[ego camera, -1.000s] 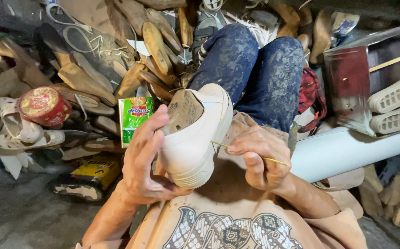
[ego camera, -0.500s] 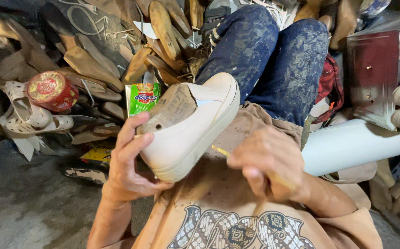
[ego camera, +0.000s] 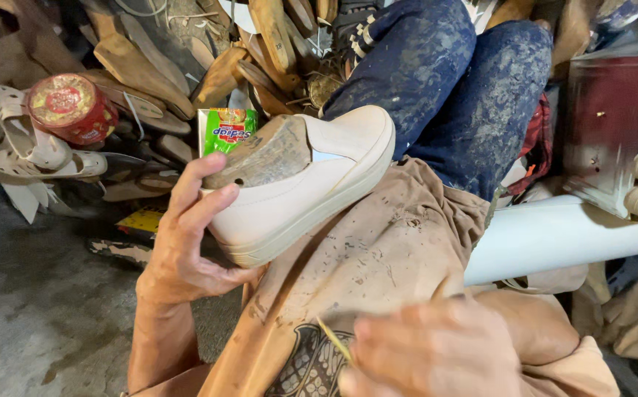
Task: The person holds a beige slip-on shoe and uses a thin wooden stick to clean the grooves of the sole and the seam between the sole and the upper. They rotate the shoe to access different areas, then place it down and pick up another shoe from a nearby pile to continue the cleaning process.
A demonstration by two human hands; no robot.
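My left hand (ego camera: 187, 242) grips the heel end of a cream-white shoe (ego camera: 312, 187) with a wooden last (ego camera: 264, 154) inside it. The shoe rests sole-down on a stained tan apron (ego camera: 378, 250) over my lap, toe pointing away to the right. My right hand (ego camera: 436, 353) is blurred at the bottom edge, closed around a thin yellowish stick (ego camera: 334, 340). It is apart from the shoe, a good way below it.
My knees in stained blue jeans (ego camera: 444, 81) are ahead. A pile of wooden lasts (ego camera: 187, 59) and shoe parts lies at upper left, with a red round tin (ego camera: 69, 106) and a green packet (ego camera: 227, 129). A white pipe (ego camera: 576, 231) and dark red box (ego camera: 613, 125) are at right.
My right hand has pulled away from the shoe's side, down toward the bottom edge, still holding the stick. The left hand has tilted the shoe flatter onto my lap.
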